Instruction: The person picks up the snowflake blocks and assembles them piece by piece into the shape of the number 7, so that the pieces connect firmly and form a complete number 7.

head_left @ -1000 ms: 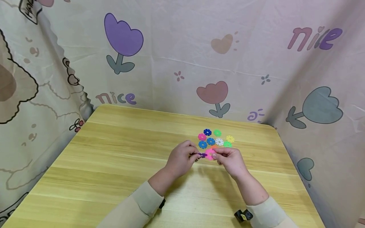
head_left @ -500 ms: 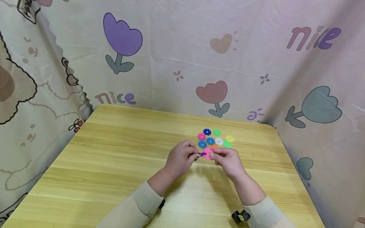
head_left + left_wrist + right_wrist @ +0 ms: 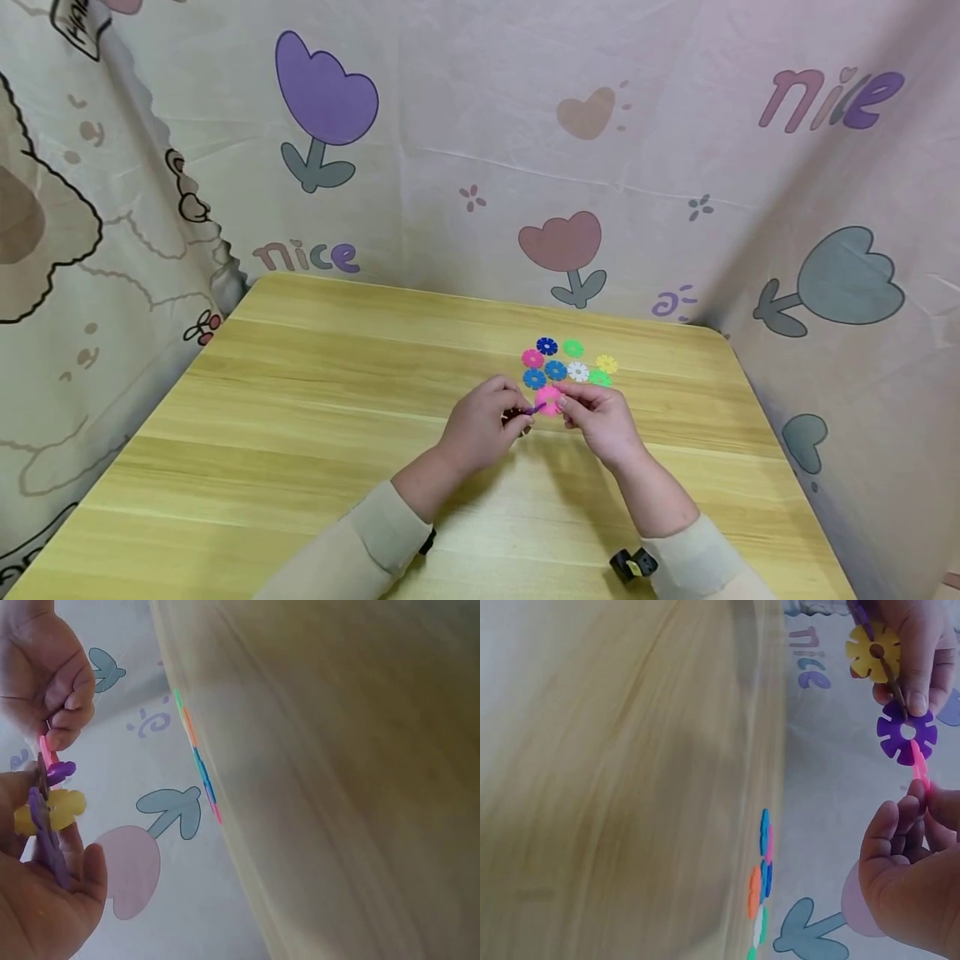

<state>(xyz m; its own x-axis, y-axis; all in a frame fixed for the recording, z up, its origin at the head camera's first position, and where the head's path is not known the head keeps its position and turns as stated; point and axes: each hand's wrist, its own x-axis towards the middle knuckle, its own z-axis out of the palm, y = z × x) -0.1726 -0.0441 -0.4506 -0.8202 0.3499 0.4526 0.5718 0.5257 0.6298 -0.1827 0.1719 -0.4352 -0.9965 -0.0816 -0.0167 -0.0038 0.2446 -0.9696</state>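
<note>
Pink disc (image 3: 548, 392) shifted twd L hand (image 3: 482, 421), touching purple disc (image 3: 892, 740), R hand (image 3: 606, 419) pinching.

Soft light, faint shadows across the table (image 3: 322, 375), wrist views dimmer, perhaps blurred.

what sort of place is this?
Looks like a small indoor craft or play corner; whether home or studio, I can't tell. Evidence: a wood-grain table, folded, flower-printed fabric hanging behind it and at both sides, and colourful notched discs lying on it.
</note>
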